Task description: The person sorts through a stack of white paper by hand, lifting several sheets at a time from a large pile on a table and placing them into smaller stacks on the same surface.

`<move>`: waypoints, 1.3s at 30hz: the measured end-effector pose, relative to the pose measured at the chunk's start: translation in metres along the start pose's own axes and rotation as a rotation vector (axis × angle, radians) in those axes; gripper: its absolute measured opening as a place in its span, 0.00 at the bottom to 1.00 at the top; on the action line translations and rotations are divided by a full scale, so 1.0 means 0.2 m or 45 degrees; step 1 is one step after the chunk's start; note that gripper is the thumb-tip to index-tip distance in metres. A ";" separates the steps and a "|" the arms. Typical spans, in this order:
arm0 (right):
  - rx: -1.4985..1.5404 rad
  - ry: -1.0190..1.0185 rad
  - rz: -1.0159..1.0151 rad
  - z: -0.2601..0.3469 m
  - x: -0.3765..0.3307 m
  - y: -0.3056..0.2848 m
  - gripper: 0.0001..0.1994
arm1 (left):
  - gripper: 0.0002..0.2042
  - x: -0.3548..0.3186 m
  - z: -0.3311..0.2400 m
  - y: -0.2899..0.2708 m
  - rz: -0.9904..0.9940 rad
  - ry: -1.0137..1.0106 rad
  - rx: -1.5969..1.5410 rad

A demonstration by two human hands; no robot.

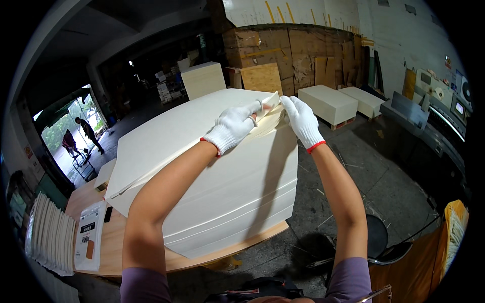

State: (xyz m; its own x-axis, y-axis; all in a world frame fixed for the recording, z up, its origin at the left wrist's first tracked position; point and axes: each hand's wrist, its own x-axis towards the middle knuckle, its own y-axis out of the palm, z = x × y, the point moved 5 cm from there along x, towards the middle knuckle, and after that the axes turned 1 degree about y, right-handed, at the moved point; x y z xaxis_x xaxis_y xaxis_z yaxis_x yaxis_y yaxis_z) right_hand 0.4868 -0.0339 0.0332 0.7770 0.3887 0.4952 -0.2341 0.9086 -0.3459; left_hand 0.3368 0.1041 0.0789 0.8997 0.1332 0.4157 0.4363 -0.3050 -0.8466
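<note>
A tall stack of large cream-white paper sheets (222,187) fills the middle. Its upper sheets are lifted and fanned at the far right corner. My left hand (233,124), in a white knit glove with bare fingertips, pinches the raised sheets (272,101) near that corner. In a matching red-cuffed glove, my right hand (302,121) is closed at the sheets' right edge, its fingertips against the corner. The glove partly hides how many sheets it grips. Both forearms reach over the stack's near side.
The stack stands on a wooden tabletop (113,247), with a plastic packet (90,237) and a dark phone (108,214) at left. More stacks (328,103) sit on pallets behind. A machine (439,111) is at right, a stool (376,235) nearer. Two people (88,135) stand by the doorway.
</note>
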 end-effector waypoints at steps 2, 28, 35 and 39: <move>0.024 0.020 0.003 -0.01 0.00 0.00 0.28 | 0.16 0.01 -0.01 0.00 0.092 -0.028 0.002; 0.056 0.011 -0.021 -0.05 0.01 0.02 0.28 | 0.18 0.02 -0.01 0.02 0.012 0.159 0.095; 0.077 -0.015 -0.047 -0.10 0.04 0.05 0.28 | 0.15 0.00 -0.06 0.01 0.133 -0.008 0.062; 0.069 -0.035 -0.066 -0.10 0.04 0.04 0.28 | 0.16 0.00 -0.06 0.02 0.181 -0.090 0.023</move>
State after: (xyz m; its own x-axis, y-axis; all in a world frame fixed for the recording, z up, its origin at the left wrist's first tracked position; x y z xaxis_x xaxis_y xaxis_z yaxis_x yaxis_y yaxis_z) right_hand 0.5023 -0.0276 0.0182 0.7727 0.3446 0.5332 -0.2259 0.9341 -0.2764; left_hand 0.3379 0.0911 0.0801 0.9509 0.1563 0.2670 0.3039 -0.3089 -0.9012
